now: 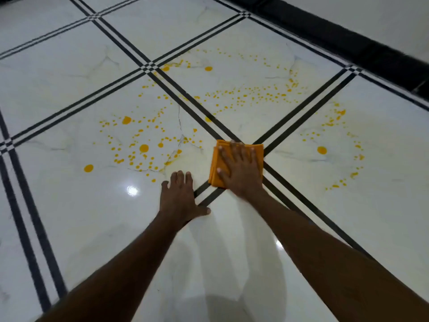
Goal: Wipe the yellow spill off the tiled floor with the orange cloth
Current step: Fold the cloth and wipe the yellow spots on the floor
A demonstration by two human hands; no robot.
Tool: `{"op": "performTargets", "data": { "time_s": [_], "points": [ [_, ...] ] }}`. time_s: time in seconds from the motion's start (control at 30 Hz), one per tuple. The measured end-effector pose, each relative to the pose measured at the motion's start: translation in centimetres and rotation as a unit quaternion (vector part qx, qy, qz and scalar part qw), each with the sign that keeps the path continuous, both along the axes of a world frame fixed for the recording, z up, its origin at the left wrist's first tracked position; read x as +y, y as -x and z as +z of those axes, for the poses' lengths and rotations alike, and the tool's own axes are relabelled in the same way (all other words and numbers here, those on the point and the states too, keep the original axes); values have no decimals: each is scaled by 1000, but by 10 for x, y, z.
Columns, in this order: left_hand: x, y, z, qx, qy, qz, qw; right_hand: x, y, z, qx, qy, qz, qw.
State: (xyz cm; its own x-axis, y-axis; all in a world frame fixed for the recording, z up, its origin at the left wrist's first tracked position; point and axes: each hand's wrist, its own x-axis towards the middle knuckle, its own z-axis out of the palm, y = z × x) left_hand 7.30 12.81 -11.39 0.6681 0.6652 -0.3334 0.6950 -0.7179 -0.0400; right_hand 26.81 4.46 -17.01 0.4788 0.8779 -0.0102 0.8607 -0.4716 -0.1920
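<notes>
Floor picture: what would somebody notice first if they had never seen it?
Probably the yellow spill, dots and blobs scattered over several white tiles around the black-striped crossing. Next, the folded orange cloth at that crossing, pressed flat under the right hand. The left hand rests flat on the tiled floor beside it.

Indoor room, likely a home, though the room type cannot be told. Floor (69, 73) of large glossy white marble-look tiles with double black inlay lines (130, 54) crossing in checkered knots. Black skirting band (348, 40) under a pale wall (383, 15). Ceiling light glints (132, 190) on the polish.
</notes>
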Motion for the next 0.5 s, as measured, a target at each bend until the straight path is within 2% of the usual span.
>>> {"op": "performTargets", "data": {
  "time_s": [0.07, 0.13, 0.2, 0.27, 0.33, 0.37, 0.43, 0.5],
  "points": [
    [-3, -9, 5, -15, 11, -24, 1000, -33, -36, -5, -24, -8, -105, 994],
    [-17, -21, 7, -27, 48, -55, 997, -83, -39, -8, -36, -30, -203, 978],
    [-38, -35, 5, -25, 82, -65, 994, -112, -12, -4, -36, -15, -234, 971],
    [-48, -42, 3, -14, 73, -51, 996, -119, 0, -7, -37, 10, -141, 989],
    [-50, -51, 8, 18, 63, -49, 997, -127, -30, -4, -32, 38, -36, 998],
    [-48, -53, 15, 33, 62, -48, 996, -132, -50, 0, -30, 43, -25, 998],
    [-46, -57, 25, 54, 76, -40, 995, -146, -77, 11, -5, 67, -86, 994],
    [-41, -60, 31, 70, 103, -31, 992, -154, -69, 11, 18, 83, -93, 992]
  ]
}}
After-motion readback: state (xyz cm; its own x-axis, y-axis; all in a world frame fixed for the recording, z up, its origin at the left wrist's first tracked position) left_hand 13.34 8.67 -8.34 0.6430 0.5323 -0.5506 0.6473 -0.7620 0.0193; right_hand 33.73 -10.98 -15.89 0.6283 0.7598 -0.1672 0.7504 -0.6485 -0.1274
